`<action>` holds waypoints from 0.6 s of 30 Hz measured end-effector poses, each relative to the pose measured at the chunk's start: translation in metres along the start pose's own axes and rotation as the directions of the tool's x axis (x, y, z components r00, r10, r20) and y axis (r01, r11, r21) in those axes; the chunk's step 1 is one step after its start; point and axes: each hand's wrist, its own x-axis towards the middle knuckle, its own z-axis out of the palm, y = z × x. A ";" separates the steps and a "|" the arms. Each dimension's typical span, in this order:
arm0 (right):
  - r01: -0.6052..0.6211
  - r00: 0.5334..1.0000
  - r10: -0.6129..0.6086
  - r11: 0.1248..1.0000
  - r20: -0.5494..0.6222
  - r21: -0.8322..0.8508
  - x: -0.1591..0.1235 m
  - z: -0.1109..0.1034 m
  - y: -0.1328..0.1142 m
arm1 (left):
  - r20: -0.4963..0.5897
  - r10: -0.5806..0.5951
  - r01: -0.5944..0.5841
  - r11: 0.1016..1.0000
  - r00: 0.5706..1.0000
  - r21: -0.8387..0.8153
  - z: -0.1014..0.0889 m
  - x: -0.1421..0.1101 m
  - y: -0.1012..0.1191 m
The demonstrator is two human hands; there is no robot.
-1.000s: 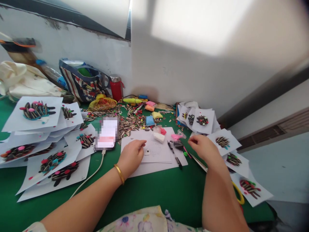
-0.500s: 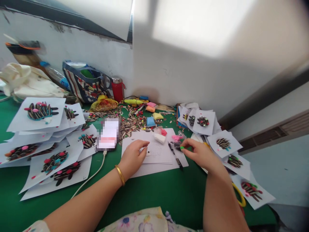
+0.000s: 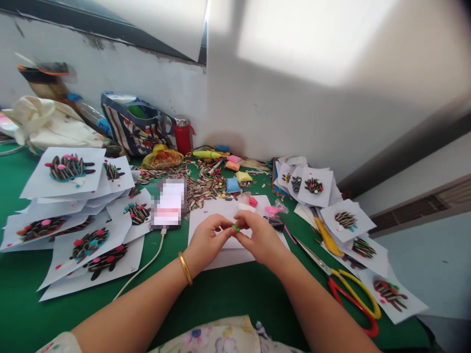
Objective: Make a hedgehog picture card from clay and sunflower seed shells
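A small bit of bright green clay (image 3: 236, 228) sits between the fingertips of both hands, over the middle of the table. My left hand (image 3: 206, 241), with a gold bangle at the wrist, pinches it from the left. My right hand (image 3: 262, 240) grips it from the right with thumb and fingers. Beneath them lies white paper (image 3: 200, 216), its drawing now covered by the hands. Just beyond, a pink clay packet (image 3: 274, 210) and a red lump of clay (image 3: 252, 201) rest on the paper.
Loose sunflower seeds (image 3: 200, 191) and clay packets spread behind the paper. Seed-picture sheets pile up at left (image 3: 33, 181) and right (image 3: 324, 191). A phone (image 3: 169, 203) with a cable lies left. Scissors (image 3: 331, 277) and a yellow cutter (image 3: 327, 238) lie right.
My right hand has moved left with the green clay and met my left hand over the paper. The scissors and cutter, earlier mostly behind the right arm, now show.
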 end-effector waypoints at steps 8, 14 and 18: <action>-0.059 0.998 0.056 0.983 0.024 0.173 -0.001 0.005 0.000 | -0.081 -0.022 0.019 0.999 0.996 -0.048 -0.003 0.001 0.003; -0.112 0.987 0.142 0.946 -0.079 0.303 -0.007 0.011 0.011 | -0.081 0.016 -0.024 0.995 0.997 -0.093 0.002 -0.001 0.004; -0.067 0.984 0.101 0.973 -0.146 0.219 -0.009 0.012 0.009 | -0.052 -0.040 0.037 0.997 0.998 -0.062 0.003 -0.001 0.003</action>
